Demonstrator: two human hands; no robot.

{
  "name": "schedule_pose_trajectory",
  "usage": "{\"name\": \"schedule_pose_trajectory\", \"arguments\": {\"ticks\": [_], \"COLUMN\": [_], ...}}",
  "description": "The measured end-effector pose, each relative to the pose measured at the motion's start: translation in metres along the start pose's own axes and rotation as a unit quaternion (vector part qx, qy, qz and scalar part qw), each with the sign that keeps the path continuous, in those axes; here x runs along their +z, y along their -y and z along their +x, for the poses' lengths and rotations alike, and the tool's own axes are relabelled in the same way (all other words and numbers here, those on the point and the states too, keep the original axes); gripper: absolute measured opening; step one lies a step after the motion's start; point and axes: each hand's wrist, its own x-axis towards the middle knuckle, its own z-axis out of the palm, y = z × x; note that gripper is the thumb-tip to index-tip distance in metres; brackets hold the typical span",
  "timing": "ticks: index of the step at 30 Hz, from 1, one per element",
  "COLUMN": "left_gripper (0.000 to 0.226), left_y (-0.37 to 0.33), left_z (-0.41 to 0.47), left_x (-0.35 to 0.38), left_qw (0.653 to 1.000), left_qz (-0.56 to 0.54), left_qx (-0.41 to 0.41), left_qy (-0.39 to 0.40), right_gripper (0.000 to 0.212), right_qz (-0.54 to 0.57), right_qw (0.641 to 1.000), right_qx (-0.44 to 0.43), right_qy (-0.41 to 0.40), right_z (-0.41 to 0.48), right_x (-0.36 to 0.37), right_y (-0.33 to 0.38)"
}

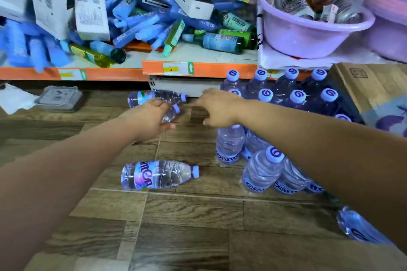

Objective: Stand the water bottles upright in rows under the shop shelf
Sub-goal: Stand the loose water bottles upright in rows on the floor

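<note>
I have the wooden floor (198,226) filling most of my view, and across the top runs the shop shelf (204,68) with its orange edge, heaped with blue bottles and white cartons. A cardboard box (370,86) sits on the floor at the right, below a lilac basin (308,33) on the shelf. Under the shelf edge, the upright water bottles (297,97) stand in two rows beside the box, and a front cluster (262,167) stands upright nearer me. To the left, the near bottle (158,174) lies on its side, the far bottle (156,95) lies by the shelf base, and just in front of it the held bottle (170,114) lies under my left hand (149,116), whose fingers curl around it. My right hand (220,108) hovers beside the rows, fingers spread, holding nothing.
</note>
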Motion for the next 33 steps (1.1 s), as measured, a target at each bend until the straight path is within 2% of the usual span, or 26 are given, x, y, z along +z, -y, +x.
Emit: {"name": "schedule_pose_trajectory", "arguments": {"ticks": [6,10,16,21,25,30,33], "left_gripper": [0.077,0.078,0.079,0.082,0.085,0.056,0.057], "left_y": [0.036,0.051,0.064,0.064,0.061,0.026,0.017], "left_z": [0.019,0.036,0.067,0.096,0.110,0.108,0.103], "left_x": [0.038,0.062,0.078,0.091,0.098,0.102,0.107], "left_qw": [0.999,0.998,0.996,0.998,0.995,0.994,0.995], "left_qz": [-0.003,-0.013,-0.048,-0.034,-0.051,0.023,0.066], "left_qx": [-0.037,-0.044,-0.061,-0.048,-0.089,-0.100,-0.044], "left_qy": [0.032,0.054,0.051,0.033,0.013,0.040,0.062], "right_gripper": [0.079,0.074,0.073,0.086,0.091,0.091,0.094], "right_qz": [-0.062,-0.047,-0.005,0.045,0.079,0.118,0.126], "right_qw": [0.984,0.969,0.970,0.953,0.941,0.936,0.936], "right_qx": [-0.046,-0.053,-0.055,-0.036,-0.024,-0.006,-0.001], "right_qy": [0.161,0.235,0.235,0.298,0.327,0.333,0.328], "right_z": [0.037,0.042,0.042,0.047,0.049,0.048,0.046], "right_x": [0.062,0.097,0.116,0.126,0.126,0.126,0.126], "right_y": [0.059,0.077,0.079,0.075,0.071,0.070,0.071]}}
